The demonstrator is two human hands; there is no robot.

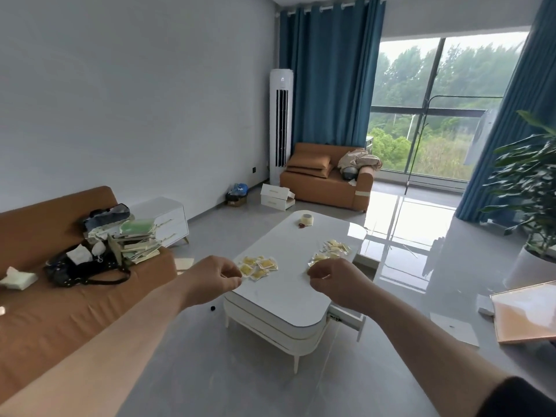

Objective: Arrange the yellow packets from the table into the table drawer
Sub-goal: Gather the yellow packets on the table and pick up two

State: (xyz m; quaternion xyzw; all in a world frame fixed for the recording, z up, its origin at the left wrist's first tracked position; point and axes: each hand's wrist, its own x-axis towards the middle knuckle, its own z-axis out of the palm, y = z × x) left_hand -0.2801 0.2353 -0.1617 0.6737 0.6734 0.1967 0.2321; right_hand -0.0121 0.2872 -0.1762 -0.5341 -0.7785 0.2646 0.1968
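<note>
Two heaps of yellow packets lie on the white coffee table [282, 296]: a left heap [259, 266] and a right heap [332, 251]. At the table's near right corner a white drawer [349, 320] sticks out, partly open. Both arms stretch forward toward the table's near end. My left hand [212, 279] hovers just left of the left heap, its fingers loosely curled, and I see nothing in it. Just below the right heap is my right hand [334, 282], curled the same way. Whether its fingertips touch a packet is unclear.
A tape roll [307, 219] and red scissors [301, 225] sit at the table's far end. An orange sofa [45, 320] with bags and stacked books stands at the left. Flat boards [526, 314] lie on the floor at the right, behind them a potted plant [535, 191].
</note>
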